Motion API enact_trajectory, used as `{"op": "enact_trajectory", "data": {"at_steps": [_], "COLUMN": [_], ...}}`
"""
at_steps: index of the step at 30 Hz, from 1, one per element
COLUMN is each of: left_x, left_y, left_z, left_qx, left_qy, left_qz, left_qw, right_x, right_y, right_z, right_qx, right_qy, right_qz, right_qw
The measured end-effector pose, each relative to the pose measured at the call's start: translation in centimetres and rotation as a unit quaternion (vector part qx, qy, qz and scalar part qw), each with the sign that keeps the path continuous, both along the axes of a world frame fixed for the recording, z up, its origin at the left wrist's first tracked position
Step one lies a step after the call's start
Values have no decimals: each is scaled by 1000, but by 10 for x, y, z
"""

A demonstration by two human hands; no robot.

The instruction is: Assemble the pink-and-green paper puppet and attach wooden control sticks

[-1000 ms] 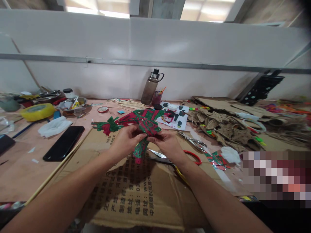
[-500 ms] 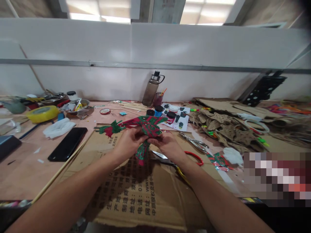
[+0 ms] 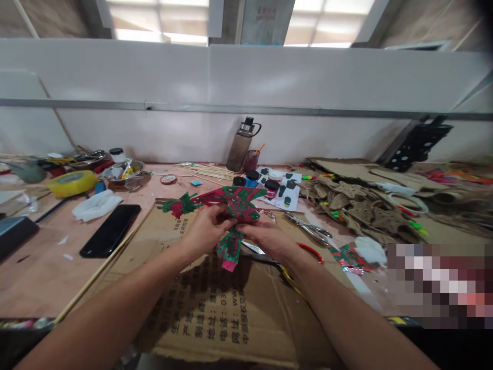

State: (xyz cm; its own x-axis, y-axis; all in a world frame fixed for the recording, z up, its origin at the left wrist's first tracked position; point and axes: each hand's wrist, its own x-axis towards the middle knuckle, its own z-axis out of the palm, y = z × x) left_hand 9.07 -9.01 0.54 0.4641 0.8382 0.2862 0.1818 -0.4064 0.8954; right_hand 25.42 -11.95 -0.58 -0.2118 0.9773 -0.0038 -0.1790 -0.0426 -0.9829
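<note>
A red-and-green painted craft figure (image 3: 242, 205), with a tail-like end to the left and a strip hanging down, is held over a printed cardboard sheet (image 3: 269, 318). My left hand (image 3: 210, 226) pinches it near the middle, thumb and fingers closed. From the other side my right hand (image 3: 265, 234) grips the same figure, fingers closed round its lower part. Partly under my right wrist lie scissors (image 3: 287, 277) with a red and a yellow handle. The figure's underside and some fingertips are hidden.
Pliers (image 3: 308, 228) lie right of my hands, beside painted scraps (image 3: 350, 257) and white tissue (image 3: 370, 250). A black phone (image 3: 111, 231) and a thin stick (image 3: 96, 275) are at left. Behind stand paint jars (image 3: 252, 178) and a bottle (image 3: 241, 146). Cut cardboard pieces (image 3: 358, 205) pile up right.
The view has tipped slightly, so the scene sits a little lower. Both hands keep hold of the figure, whose hanging strip has shifted slightly right and down.
</note>
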Motion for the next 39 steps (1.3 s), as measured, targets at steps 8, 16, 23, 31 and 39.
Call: {"op": "enact_trajectory", "data": {"at_steps": [8,16,23,31,39], "left_x": [1,0,2,3,3], "left_y": [-5,-8,-6,1,-3], "left_z": [6,6,8,-2,-7], "left_qx": [25,71,45,-76,-229], "left_qy": [42,119,145,28,-37], "left_qz": [35,64,102,24,-18], "left_qw": [998,988,983,996,972], "right_x": [3,4,7,4,4], "right_y": [0,3,5,10,9], "right_z": [-1,-3,-6,-12,-9], "right_qx": [-33,-19,-25,-82,-113], "right_qy": [-47,-102,-81,-32,68], "right_qz": [-22,-47,-28,1,14], "right_qw": [998,993,996,996,991]}}
